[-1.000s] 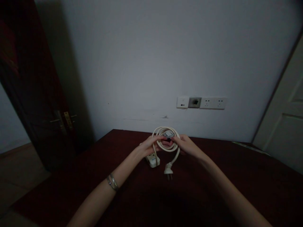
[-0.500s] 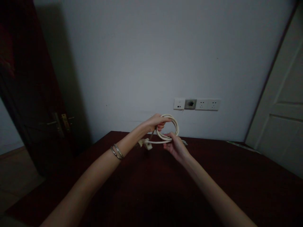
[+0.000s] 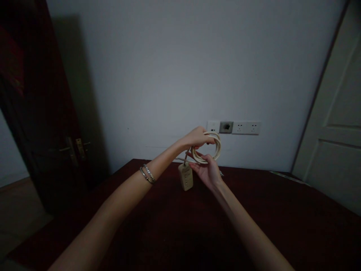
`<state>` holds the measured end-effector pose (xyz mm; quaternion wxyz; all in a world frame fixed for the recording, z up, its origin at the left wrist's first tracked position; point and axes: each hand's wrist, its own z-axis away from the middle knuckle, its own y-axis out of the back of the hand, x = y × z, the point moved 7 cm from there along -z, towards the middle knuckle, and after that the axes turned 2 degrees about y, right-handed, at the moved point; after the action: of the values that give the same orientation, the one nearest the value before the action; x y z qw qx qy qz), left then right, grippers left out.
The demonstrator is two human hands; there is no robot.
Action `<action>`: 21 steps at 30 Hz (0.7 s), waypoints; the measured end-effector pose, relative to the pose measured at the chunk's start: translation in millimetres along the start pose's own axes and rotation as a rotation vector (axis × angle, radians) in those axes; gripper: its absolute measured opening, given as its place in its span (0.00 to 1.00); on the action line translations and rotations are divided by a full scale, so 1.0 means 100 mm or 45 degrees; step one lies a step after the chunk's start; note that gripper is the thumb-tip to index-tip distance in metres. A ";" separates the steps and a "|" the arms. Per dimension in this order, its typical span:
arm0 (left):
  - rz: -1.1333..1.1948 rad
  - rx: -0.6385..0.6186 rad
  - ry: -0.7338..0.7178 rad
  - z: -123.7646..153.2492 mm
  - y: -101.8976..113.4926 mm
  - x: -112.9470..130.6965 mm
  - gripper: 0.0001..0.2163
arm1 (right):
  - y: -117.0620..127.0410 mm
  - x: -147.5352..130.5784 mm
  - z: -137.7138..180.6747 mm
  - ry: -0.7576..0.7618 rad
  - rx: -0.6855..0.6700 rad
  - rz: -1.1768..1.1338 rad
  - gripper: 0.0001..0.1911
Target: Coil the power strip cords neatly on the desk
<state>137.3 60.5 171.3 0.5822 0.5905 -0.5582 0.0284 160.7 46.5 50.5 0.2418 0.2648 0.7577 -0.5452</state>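
Note:
A coiled white power cord (image 3: pixel 217 150) is held up between my hands above the far part of the dark red table. My left hand (image 3: pixel 198 137) closes over the upper left of the coil. From below, my right hand (image 3: pixel 209 172) grips the bottom of the loops, thumb on top. A white power strip (image 3: pixel 186 177) hangs on its cord under my left hand, its socket side partly turned to me. A short length of cord also runs out to the left behind my left wrist, where its end is hidden.
The dark red table (image 3: pixel 180 226) reaches the pale wall (image 3: pixel 158 75). Wall sockets (image 3: pixel 246 128) sit just behind the coil. A dark door with a handle (image 3: pixel 72 148) stands at left, a white door (image 3: pixel 335 113) at right. A flat strip (image 3: pixel 290 178) lies at the far right edge.
Both hands and the coil have shifted slightly right, the left one also up. The power strip now hangs below the left hand; the white plug seen beside the left wrist is out of sight.

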 end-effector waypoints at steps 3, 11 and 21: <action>-0.180 0.095 -0.138 -0.04 0.02 0.13 0.09 | -0.03 -0.06 -0.04 0.046 0.004 -0.072 0.16; -0.440 0.323 -0.329 0.01 0.10 0.55 0.08 | -0.16 -0.28 0.01 0.204 0.108 -0.100 0.13; -0.548 0.622 -0.550 0.32 0.01 0.58 0.20 | -0.13 -0.35 0.20 0.340 0.258 -0.126 0.05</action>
<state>138.2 1.2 201.7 0.2861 0.8076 -0.5081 -0.0875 179.8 18.8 77.2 0.0841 0.3202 0.7364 -0.5900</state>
